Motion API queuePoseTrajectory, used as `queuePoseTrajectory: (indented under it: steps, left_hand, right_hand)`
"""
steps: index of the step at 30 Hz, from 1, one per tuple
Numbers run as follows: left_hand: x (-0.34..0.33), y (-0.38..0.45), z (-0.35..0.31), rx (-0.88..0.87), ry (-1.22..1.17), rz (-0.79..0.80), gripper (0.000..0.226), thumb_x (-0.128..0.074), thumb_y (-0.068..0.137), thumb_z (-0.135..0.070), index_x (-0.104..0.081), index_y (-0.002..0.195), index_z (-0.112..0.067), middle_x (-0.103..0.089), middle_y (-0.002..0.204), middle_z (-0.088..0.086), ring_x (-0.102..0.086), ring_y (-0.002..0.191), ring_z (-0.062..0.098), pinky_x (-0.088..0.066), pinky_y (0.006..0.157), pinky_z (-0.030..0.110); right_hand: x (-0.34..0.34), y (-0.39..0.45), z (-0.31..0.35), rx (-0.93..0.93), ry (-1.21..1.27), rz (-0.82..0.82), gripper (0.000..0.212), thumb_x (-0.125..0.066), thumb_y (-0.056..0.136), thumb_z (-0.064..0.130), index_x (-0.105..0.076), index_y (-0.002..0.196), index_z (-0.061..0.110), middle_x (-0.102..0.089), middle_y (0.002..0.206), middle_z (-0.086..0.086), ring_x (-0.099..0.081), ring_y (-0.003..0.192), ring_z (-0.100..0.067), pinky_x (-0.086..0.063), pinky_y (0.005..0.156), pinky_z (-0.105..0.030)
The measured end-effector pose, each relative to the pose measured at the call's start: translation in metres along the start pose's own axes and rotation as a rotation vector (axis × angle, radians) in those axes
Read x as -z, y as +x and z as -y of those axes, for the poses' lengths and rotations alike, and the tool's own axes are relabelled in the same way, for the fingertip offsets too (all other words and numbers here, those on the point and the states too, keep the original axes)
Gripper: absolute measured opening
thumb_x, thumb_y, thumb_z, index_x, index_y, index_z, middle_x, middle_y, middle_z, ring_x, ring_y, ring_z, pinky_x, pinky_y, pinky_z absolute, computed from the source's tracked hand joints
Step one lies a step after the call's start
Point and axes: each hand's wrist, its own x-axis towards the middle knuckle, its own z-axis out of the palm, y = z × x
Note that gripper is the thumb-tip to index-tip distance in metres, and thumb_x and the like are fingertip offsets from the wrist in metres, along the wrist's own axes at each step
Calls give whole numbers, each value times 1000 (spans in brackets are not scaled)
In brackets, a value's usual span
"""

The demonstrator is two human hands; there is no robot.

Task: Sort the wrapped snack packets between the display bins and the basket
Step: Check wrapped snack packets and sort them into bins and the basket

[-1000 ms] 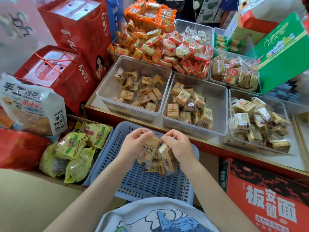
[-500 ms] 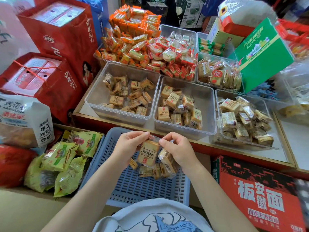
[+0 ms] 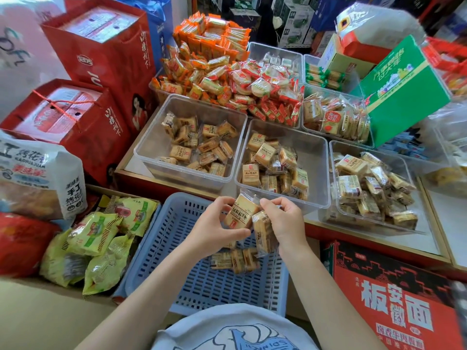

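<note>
Blue slotted plastic forms the basket (image 3: 177,269) nearest the person, and a few wrapped snack packets (image 3: 233,260) lie loose on its floor. Above it both hands meet: the left hand (image 3: 214,229) has its fingers curled round a tan packet (image 3: 242,213) with a printed label, held upright, while the right hand (image 3: 284,223) pinches the top of that wrapper between thumb and forefinger and holds a second packet (image 3: 262,234) against its palm. To the left of the basket sit yellow-green snack bags (image 3: 93,233) in a cardboard box. Just beyond the hands, on a red-edged counter (image 3: 379,245), stand three clear display bins: the left bin (image 3: 151,147) is partly filled with brown packets, the middle bin (image 3: 316,157) with labelled tan squares, the right bin (image 3: 404,168) with paler ones. Farther back, orange and red wrapped snacks (image 3: 227,77) are heaped high, red gift boxes (image 3: 101,54) stand at the left, and a green carton (image 3: 401,89) leans at the right.
</note>
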Motion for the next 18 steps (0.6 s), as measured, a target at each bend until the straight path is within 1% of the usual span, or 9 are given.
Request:
queuePoseTrajectory:
  steps: [1,3,5,7,9,11,13,15,18]
  left_hand:
    - [-1,1,0,10,-8,-30,62,-88,76,-33,-50,126,-38,-60,117,-12,-63,103,5,-55,86,24]
    - [-2,1,0,68,-114,-67,53,-87,79,-31,-56,122,-35,-66,111,-5,-70,94,11,-60,82,29]
    - [-2,0,-4,169,-356,-74,43,-79,88,-25,-58,126,-23,-73,104,5,-74,90,19,-63,80,34]
    - [-2,0,-7,236,-618,-53,34,-68,97,-20,-57,128,-13,-74,108,14,-76,94,28,-63,79,39]
    - [0,2,-10,264,-766,-14,27,-58,102,-20,-59,128,-10,-72,115,20,-75,97,32,-63,74,35]
    - [0,2,-14,312,-820,38,28,-51,105,-23,-61,126,-7,-74,110,22,-74,90,29,-60,63,27]
    - [-1,1,-17,351,-814,78,32,-48,105,-26,-62,123,-4,-75,99,20,-72,78,24,-51,50,23]
    - [-1,2,-17,362,-786,96,34,-48,105,-29,-62,123,-4,-74,94,18,-69,73,23,-43,45,22]
    - [-3,2,-15,364,-796,120,40,-43,106,-37,-62,124,-7,-73,98,17,-67,71,22,-42,46,22]
  right_hand:
    - [1,0,1,-2,3,20,24,-73,90,32,-66,77,13,-72,86,-23,-67,78,-37,-57,80,-56]
    - [5,-1,4,-3,24,57,27,-73,91,36,-66,80,13,-70,79,-17,-64,73,-26,-57,77,-47]
    - [10,-2,6,-7,52,98,30,-73,91,40,-67,86,12,-68,77,-9,-63,72,-21,-55,74,-39]
    - [14,-2,6,-3,52,149,30,-73,90,42,-68,94,13,-70,83,-10,-66,76,-24,-55,77,-40]
    - [16,-1,4,8,32,187,22,-73,92,40,-69,103,22,-72,97,-12,-70,91,-31,-56,87,-46]
    - [19,1,4,25,16,227,21,-70,95,38,-67,115,33,-71,108,-4,-67,105,-25,-55,94,-45]
    - [20,3,4,41,20,287,24,-67,97,35,-66,121,39,-71,111,1,-66,109,-20,-54,95,-42]
    - [22,1,7,40,3,313,14,-65,98,30,-71,111,33,-71,110,-2,-68,103,-20,-56,90,-39]
    - [25,2,8,37,-34,278,8,-66,98,26,-70,97,19,-69,97,-9,-66,82,-16,-54,73,-30]
